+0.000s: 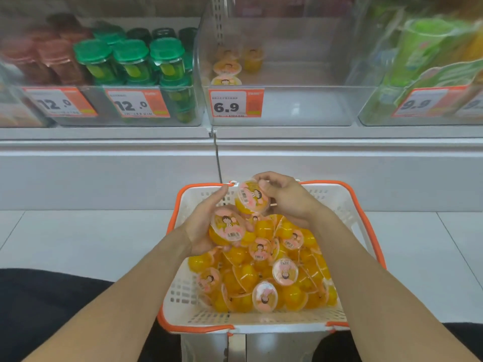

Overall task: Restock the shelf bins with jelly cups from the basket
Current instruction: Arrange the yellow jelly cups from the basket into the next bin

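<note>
Below, pale floor tiles [78, 239] meet a white shelf base [104, 176].

Glossy clear plastic jelly cups [261, 273], perforated white plastic basket [183, 296], transparent glossy plastic shelf bin [282, 105].

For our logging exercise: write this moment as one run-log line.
left hand: holds jelly cup | right hand: holds second jelly cup | basket: many cups | 6.9 bin: few cups
</note>
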